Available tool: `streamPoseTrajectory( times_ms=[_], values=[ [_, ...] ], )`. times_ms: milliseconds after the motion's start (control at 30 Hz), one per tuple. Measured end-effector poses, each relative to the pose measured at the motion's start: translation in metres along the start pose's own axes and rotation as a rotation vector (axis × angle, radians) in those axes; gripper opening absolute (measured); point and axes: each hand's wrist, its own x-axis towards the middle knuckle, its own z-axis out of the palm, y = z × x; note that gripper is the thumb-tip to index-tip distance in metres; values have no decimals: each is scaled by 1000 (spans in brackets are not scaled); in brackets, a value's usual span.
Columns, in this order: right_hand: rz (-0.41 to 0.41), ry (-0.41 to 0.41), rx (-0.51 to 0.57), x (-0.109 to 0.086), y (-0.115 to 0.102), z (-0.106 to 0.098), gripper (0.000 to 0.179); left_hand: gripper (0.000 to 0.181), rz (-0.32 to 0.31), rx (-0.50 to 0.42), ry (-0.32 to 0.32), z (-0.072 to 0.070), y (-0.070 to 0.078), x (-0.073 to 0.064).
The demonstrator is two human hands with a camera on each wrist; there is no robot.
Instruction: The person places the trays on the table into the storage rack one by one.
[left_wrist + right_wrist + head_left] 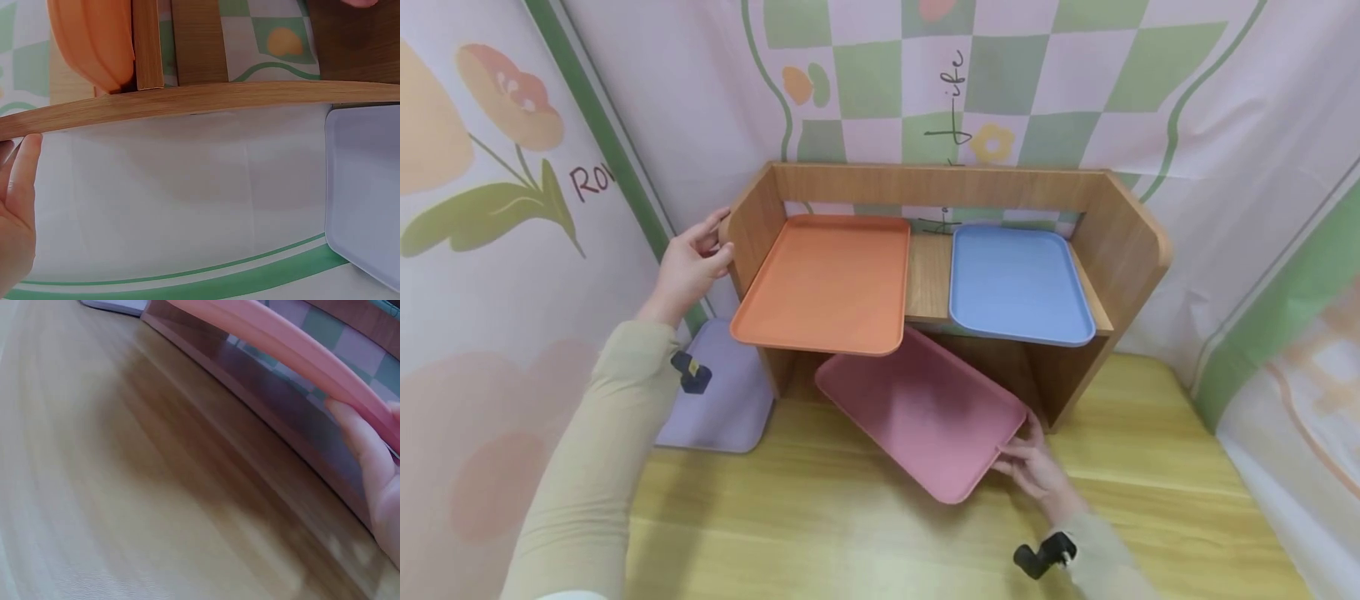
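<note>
My right hand (1033, 467) grips the right end of a pink tray (925, 408), which is held tilted in front of the lower opening of a wooden shelf (932, 185). In the right wrist view, the thumb lies against the underside of that tray (300, 353), raised above the table. My left hand (692, 265) holds the upper front edge of the shelf's left side panel (756, 225). An orange tray (827, 283) and a blue tray (1021, 283) lie side by side on the upper board, their front ends jutting past it.
A purple tray (718, 400) lies left of the shelf on the yellow wood-grain table (760, 525). Patterned cloth (865, 75) hangs behind, with more cloth at both sides. Each sleeve carries a small black device (691, 372) near the wrist.
</note>
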Motion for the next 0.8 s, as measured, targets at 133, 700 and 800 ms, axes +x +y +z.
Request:
streamPoseTrajectory(
  times_ms=[133,700,800],
  values=[
    [-14,163,-75,1,9,4,91,54,-5,-3,-1,1,1,0],
    [81,449,-187,8,48,36,94,54,1,-7,0,1,0,1],
    [96,450,-209,8,51,35,95,54,1,-12,-3,0,0,0]
  ],
)
